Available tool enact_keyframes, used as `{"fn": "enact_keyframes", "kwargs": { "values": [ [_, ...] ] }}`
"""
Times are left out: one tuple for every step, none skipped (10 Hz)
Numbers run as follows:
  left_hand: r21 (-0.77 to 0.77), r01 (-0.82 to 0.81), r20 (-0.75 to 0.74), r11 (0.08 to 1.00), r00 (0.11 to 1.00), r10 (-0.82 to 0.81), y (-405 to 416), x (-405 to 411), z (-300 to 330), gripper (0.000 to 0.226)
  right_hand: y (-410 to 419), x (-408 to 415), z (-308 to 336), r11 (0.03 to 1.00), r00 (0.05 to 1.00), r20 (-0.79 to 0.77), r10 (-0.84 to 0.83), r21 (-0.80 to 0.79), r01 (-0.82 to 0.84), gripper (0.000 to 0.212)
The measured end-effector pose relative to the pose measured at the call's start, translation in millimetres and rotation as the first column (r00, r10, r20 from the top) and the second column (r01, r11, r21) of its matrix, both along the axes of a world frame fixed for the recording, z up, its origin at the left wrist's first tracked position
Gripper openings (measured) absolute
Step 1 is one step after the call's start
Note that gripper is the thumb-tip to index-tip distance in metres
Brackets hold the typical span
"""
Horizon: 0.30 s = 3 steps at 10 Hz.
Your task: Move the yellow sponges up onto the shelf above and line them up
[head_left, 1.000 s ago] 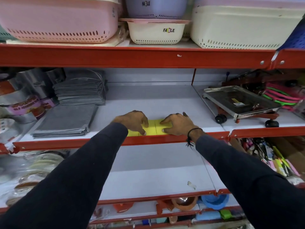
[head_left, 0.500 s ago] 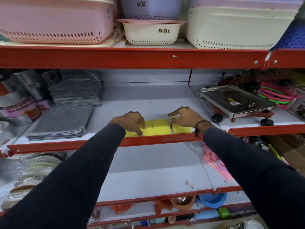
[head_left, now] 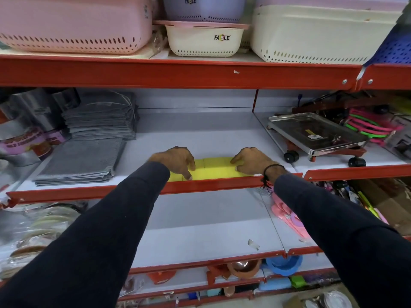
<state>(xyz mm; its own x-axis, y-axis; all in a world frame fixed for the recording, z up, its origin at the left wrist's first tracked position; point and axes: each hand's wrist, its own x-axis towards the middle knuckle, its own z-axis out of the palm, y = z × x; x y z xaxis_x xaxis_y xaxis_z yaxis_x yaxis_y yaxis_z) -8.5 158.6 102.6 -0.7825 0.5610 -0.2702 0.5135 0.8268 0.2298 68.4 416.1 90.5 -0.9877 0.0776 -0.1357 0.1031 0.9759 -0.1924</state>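
A row of yellow sponges [head_left: 213, 168] lies side by side just behind the red front lip of the white shelf [head_left: 200, 134]. My left hand [head_left: 175, 160] rests on the left end of the row, fingers curled down onto the sponges. At the right end my right hand [head_left: 252, 160] presses on the row with its fingertips. Both hands cover the outer sponges, so the ends of the row are partly hidden. The shelf below [head_left: 200, 230] shows no sponges.
Stacks of grey cloths [head_left: 84, 161] lie left of the sponges. A steel wheeled tray [head_left: 315, 134] stands on the right section. Plastic baskets [head_left: 204, 38] fill the shelf overhead. Pink items [head_left: 287, 216] lie on the lower right shelf.
My hands have spread apart along the row, the right one sliding rightward. More yellow sponge surface shows between them than a second ago.
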Motion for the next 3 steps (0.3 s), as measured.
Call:
{"fn": "enact_keyframes", "kwargs": {
  "values": [
    [-0.010,-0.001,0.004,1.000,1.000,0.001,0.1,0.7,-0.9,0.044,-1.1,1.9,-1.1,1.000,1.000,-0.002,-0.003,-0.009,0.002,0.043],
    [-0.025,0.019,0.002,1.000,1.000,-0.019,0.0,3.7,2.0,0.044,-5.7,9.5,5.7,1.000,1.000,0.004,-0.025,-0.018,0.025,0.043],
    [-0.040,0.023,-0.017,0.999,1.000,-0.023,-0.3,6.0,5.2,0.047,-17.5,21.2,16.1,0.999,0.993,-0.115,-0.025,0.039,0.030,0.039]
  ]
}}
